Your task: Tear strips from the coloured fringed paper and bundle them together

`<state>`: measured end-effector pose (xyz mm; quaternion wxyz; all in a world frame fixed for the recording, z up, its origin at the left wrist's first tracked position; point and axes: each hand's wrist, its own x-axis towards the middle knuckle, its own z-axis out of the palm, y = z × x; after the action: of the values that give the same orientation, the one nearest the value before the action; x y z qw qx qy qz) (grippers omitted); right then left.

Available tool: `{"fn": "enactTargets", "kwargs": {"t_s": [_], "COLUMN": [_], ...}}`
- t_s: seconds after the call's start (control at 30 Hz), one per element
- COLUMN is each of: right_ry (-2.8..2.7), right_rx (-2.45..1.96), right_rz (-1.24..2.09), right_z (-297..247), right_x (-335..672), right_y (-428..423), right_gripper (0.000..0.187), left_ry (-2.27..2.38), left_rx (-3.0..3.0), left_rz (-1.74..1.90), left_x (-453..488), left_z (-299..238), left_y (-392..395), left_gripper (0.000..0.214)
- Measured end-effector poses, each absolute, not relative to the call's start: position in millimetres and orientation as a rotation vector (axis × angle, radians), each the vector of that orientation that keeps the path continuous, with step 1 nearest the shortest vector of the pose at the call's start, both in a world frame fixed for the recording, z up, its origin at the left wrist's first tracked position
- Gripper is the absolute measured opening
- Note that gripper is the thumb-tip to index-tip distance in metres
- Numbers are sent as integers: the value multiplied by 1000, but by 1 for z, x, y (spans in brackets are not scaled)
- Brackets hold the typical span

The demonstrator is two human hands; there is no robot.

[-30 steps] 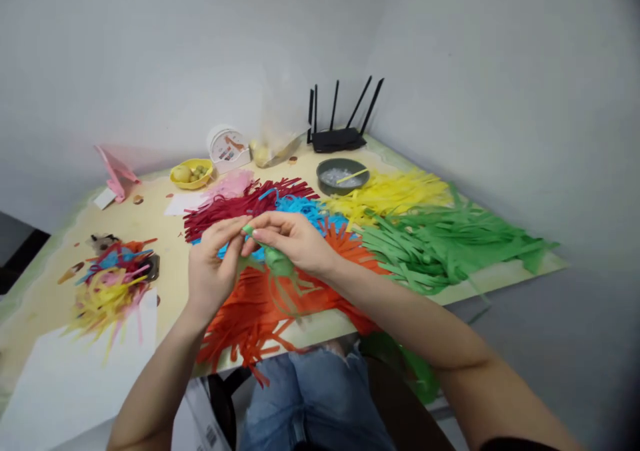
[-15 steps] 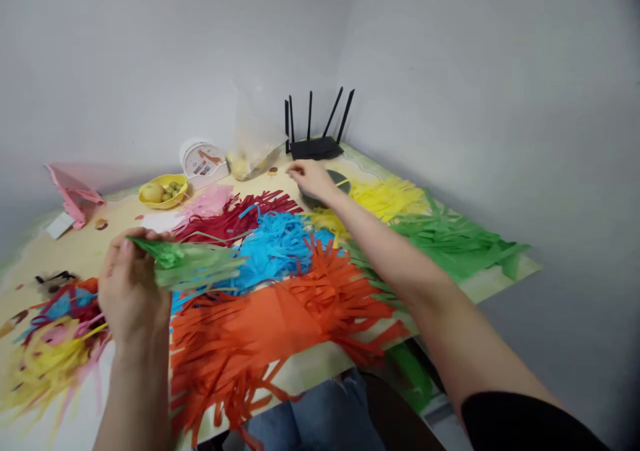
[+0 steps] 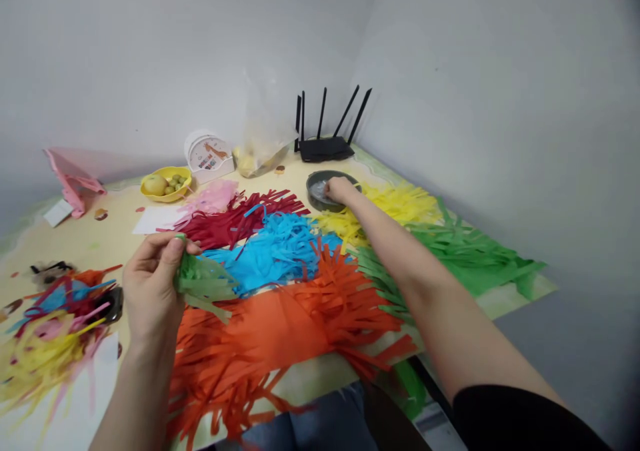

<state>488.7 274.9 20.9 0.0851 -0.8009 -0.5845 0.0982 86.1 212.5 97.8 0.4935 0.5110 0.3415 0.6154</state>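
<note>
Green fringed tissue paper (image 3: pixel 205 279) hangs from my left hand (image 3: pixel 155 271), pinched between thumb and fingers. My right hand (image 3: pixel 341 190) reaches into a dark round bowl (image 3: pixel 314 201) at the back of the table. Something clear and pale lies in the bowl by my fingertips; whether they hold any of it is hidden. Orange fringed tissue paper (image 3: pixel 280 324) spreads along the front edge. Behind it lie blue fringed paper (image 3: pixel 275 251) and dark red fringed paper (image 3: pixel 225 224). Yellow fringed paper (image 3: pixel 400 204) and more green fringed paper (image 3: pixel 470 254) sit under and beyond my right forearm.
A black router (image 3: pixel 326 149) with upright antennas stands at the back corner. Left of it are a clear plastic bag (image 3: pixel 263 151), a giraffe-printed holder (image 3: pixel 213 158) and a yellow fruit dish (image 3: pixel 173 196). Multicoloured tassels (image 3: pixel 55 331) lie at left beside a dark phone-like object (image 3: pixel 115 304).
My right hand has moved down into the bowl from above its left rim. My left hand has shifted slightly right, and the green paper now hangs lower. The view has also shifted slightly.
</note>
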Motion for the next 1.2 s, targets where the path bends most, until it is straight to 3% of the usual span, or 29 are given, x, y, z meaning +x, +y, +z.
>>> {"fn": "enactTargets", "kwargs": {"t_s": [0.3,0.5,0.6,0.9,1.2], "right_ry": [-1143,-1120,-1192,-1162,-1185], "right_rx": [-1630,-1180,-1008,-955,-1047], "right_rz": [543,794,930,856,791], "right_z": [34,56,68,84,87], "right_x": [495,393,329,265,253], "right_y": [247,198,164,127,121], "right_gripper": [22,38,32,27,37], "left_ry": [850,780,715,768,771], "left_rx": [1335,1513,1635,1929,2226], "left_rz": [1318,1180,1142,1271,1312], "left_x": [87,94,100,96,90], "left_z": [96,92,90,97,96], "left_y": [208,194,183,164,161], "left_gripper": [30,26,21,7,6]}}
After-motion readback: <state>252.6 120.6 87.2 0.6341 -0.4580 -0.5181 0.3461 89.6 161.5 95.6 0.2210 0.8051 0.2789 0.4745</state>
